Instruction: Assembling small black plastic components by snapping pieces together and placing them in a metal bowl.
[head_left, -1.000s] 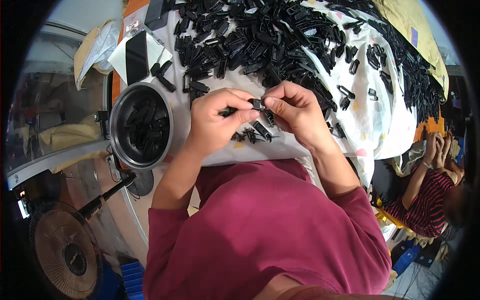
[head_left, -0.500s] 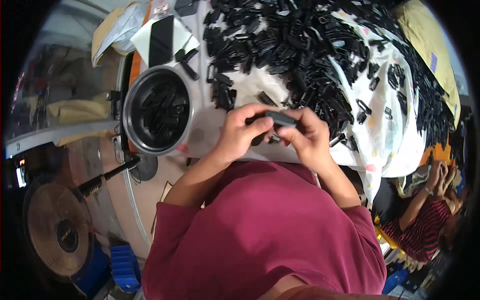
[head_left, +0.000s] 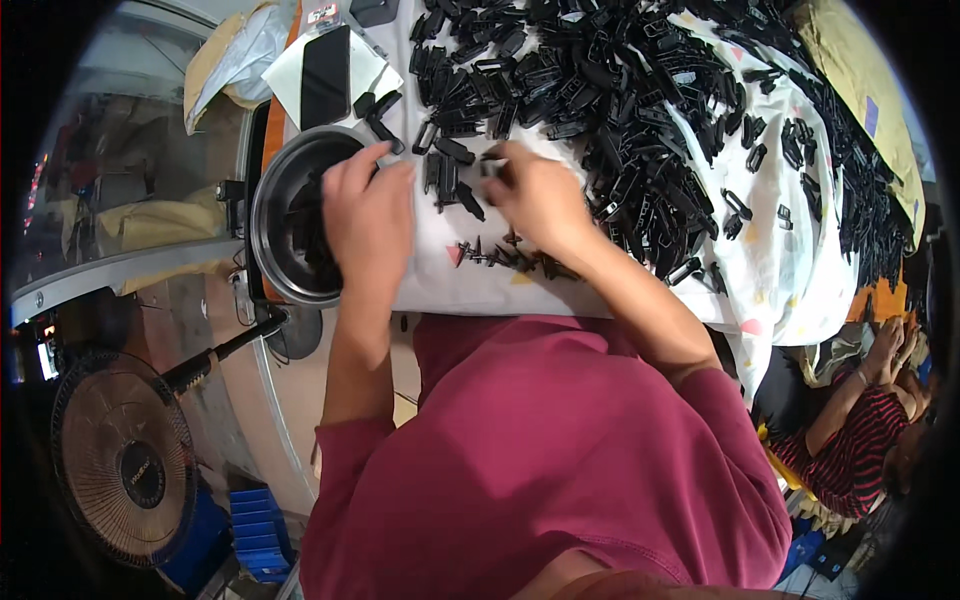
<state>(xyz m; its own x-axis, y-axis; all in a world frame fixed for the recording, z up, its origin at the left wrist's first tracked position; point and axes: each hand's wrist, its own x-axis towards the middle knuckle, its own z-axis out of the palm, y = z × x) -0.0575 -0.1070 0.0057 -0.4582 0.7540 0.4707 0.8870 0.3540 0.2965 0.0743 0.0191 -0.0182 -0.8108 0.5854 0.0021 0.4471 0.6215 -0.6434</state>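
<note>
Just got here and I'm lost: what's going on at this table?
One person is working barehanded among black parts. The left hand is at the right side of a bowl with dark pieces inside. The right hand is over the cloth, beside a few loose parts; blur hides whether either hand holds anything. A big pile lies beyond, and small thin pieces lie near the cloth's front edge.
</note>
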